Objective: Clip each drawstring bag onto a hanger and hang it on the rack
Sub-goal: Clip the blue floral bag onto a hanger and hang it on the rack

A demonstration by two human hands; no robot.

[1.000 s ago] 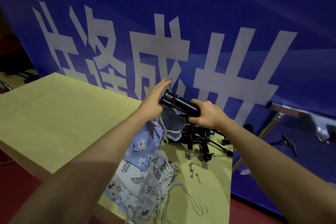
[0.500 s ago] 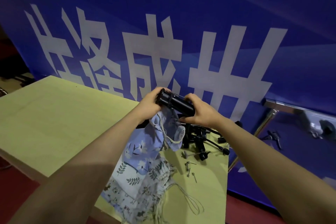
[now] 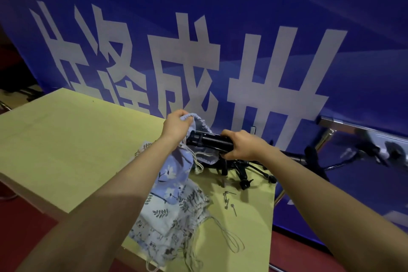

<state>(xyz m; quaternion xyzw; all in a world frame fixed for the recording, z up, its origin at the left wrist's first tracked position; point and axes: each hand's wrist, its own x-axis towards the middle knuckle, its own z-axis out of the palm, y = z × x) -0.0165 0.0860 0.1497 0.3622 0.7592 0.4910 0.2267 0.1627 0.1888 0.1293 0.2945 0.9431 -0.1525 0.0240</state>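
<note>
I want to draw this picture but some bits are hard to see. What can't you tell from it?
All in the head view:
- Black hanger: the right hand covers one end, so its clip cannot be seen.
- Blue floral drawstring bag: the left hand bunches its top edge; whether it is clipped is unclear.
- Pile of black hangers: tangled and dark, uncountable.
- Small metal pins: too small to identify.
- Rack: blurred, cut off by the right edge.
</note>
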